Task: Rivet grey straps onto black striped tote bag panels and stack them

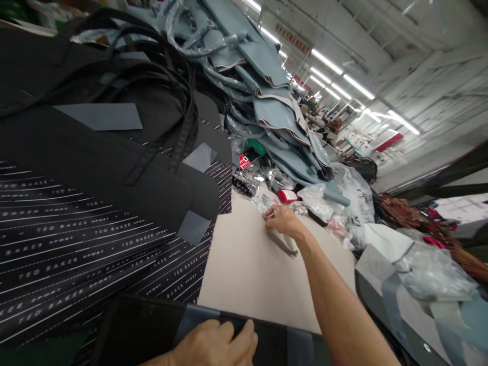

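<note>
the right hand [282,221] bends its thumb and fingers into a narrow pinch by some small crinkled clear packets [263,202]; what sits between the tips i cannot tell. a slim pale object [288,244] shows just under its palm, over the pale board [244,264]. the left hand [219,343] rests loosely curled fingers on the near black piece [147,325], thumb hidden, so any grip there is unclear. striped black fabric [125,239] spreads left; blue-grey bags [278,112] pile far.

The head-mounted camera faces forward and down, rolled sideways; the bare left hand [219,344] appears close, bottom centre.
</note>
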`<state>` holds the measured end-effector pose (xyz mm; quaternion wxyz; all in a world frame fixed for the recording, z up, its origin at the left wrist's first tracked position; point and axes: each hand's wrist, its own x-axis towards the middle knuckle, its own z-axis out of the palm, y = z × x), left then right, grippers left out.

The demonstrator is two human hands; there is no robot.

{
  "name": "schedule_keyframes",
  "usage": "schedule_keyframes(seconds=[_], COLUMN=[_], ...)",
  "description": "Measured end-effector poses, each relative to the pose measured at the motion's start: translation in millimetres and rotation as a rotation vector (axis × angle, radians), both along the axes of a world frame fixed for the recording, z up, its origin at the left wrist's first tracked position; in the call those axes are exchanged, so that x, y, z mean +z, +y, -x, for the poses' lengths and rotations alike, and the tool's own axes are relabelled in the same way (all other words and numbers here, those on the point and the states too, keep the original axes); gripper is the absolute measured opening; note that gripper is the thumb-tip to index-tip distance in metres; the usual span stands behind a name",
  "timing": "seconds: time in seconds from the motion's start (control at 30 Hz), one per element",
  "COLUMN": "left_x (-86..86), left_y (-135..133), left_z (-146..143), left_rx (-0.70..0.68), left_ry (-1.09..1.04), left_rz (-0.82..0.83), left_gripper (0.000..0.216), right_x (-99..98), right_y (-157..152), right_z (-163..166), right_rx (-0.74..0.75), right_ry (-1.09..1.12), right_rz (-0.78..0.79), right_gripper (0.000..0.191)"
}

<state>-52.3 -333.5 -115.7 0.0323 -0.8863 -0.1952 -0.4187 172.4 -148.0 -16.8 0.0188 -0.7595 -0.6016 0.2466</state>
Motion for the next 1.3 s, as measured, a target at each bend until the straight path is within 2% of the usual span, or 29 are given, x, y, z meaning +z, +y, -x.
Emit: schedule_keyframes(seconds=[0.13, 0.23, 0.33, 0.47, 0.57, 0.87, 1.3], left_x=[14.1, 24.4, 25.9, 23.1, 24.1, 21.9, 25.6], left_y=[-3, -3, -2, -2, -2, -3, -4], left_z=[6, 11, 14, 14, 14, 15, 14], left_rx=[-0.056, -0.116, -0.142, -0.140, -0.126, -0.132, -0.116], left_ry=[0.187, 0.322, 0.318, 0.283, 0.291, 0.304, 0.297], left_rz=[0.098, 0.147, 0.117, 0.078, 0.055, 0.048, 0.101], left_gripper=[0.023, 0.030, 0.027, 0.021, 0.022, 0.024, 0.026], right_x=[16.1, 30.0, 37.7, 31.4, 20.1, 8.6, 9.5], right_y=[-28, -70, -121, -179, -201, -201, -190], right_z=[3, 5, 11, 23, 30, 41, 52], right_rx=[-0.008, 0.042, 0.096, 0.178, 0.202, 0.195, 0.258], right_ry=[0.079, 0.166, 0.233, 0.306, 0.311, 0.325, 0.095], right_rz=[-0.003, 0.021, 0.036, 0.031, -0.002, -0.019, 0.039], right_gripper=[0.024, 0.026, 0.023, 0.017, 0.019, 0.023, 0.022])
